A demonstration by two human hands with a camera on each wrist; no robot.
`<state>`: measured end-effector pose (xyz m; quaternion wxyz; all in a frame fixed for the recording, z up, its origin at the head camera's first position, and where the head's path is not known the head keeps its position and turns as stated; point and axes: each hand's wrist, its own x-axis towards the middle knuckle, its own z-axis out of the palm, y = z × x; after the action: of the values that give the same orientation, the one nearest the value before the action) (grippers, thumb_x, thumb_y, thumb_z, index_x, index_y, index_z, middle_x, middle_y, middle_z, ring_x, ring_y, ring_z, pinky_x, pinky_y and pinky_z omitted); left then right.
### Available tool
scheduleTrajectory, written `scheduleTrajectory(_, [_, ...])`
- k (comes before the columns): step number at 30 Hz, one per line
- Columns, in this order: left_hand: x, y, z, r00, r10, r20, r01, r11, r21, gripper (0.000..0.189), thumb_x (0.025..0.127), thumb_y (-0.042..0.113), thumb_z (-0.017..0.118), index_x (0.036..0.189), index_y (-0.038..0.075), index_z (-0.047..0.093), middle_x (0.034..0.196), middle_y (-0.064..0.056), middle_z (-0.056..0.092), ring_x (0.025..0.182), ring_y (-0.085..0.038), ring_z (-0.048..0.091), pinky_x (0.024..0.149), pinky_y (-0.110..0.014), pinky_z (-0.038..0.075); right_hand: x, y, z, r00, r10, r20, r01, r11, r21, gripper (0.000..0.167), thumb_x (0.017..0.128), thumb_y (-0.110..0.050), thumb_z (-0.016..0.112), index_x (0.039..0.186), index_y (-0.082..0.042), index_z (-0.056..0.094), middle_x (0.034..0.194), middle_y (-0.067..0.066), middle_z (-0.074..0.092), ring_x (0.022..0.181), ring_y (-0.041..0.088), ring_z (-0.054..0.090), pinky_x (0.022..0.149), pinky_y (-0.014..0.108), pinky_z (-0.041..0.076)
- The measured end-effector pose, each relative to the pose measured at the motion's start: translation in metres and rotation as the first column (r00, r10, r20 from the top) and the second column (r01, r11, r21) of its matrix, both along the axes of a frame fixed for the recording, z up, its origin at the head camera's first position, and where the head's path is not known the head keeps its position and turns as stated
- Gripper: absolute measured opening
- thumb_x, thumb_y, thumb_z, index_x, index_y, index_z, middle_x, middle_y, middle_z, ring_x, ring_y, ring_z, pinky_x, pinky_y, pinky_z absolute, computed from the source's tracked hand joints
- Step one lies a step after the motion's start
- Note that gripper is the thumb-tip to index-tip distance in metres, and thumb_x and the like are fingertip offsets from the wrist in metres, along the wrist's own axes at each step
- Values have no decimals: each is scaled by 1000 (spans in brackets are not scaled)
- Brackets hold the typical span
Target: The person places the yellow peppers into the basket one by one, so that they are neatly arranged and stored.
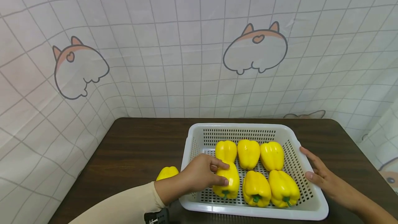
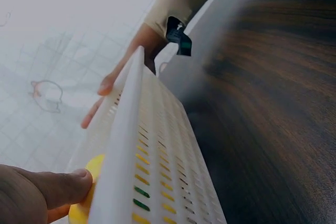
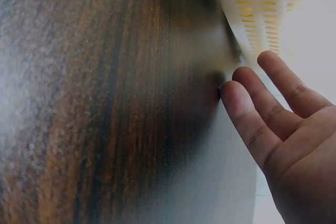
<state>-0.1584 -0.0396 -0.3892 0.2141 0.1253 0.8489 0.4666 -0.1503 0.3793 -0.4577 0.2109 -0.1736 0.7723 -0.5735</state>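
A white perforated plastic basket (image 1: 239, 126) holds several glossy yellow bell peppers (image 1: 248, 153), set in two rows. My left hand (image 1: 200, 174) reaches over the basket's left side and grips the front-left bell pepper (image 1: 232, 180) between thumb and fingers. In the left wrist view, the left thumb (image 2: 68, 186) presses on that yellow pepper (image 2: 84, 211) behind the rim. At the basket's right side is my right hand (image 1: 320, 172), its fingertips against the rim. The right wrist view shows the right fingers (image 3: 278, 116) nearly straight beside the slotted wall.
Another yellow bell pepper (image 1: 167, 172) lies on the dark wooden table (image 1: 136, 148) left of the basket, partly hidden by my left forearm. A white grid-patterned curtain (image 1: 186, 61) with cartoon animals hangs behind the table and along its sides.
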Motion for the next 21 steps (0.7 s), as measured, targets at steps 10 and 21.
scheduleTrajectory(10, [-1, 8, -7, 999, 31, 7, -31, 999, -23, 33, 76, 16, 93, 106, 20, 81, 123, 1, 64, 96, -15, 63, 72, -30, 59, -1, 0, -1, 1000, -7, 9, 7, 1000, -3, 70, 111, -22, 29, 160, -33, -19, 149, 53, 4, 105, 23, 71, 72, 47, 62])
scheduleTrajectory(21, [-1, 13, -13, 998, 44, 46, -45, 999, 0, 31, 77, 12, 92, 105, 16, 79, 117, 0, 64, 86, -12, 64, 68, -30, 59, -1, 0, -1, 1000, -2, 17, 2, 1000, -16, 70, 111, -20, 29, 160, -35, -19, 149, 53, 2, 106, 22, 71, 72, 47, 62])
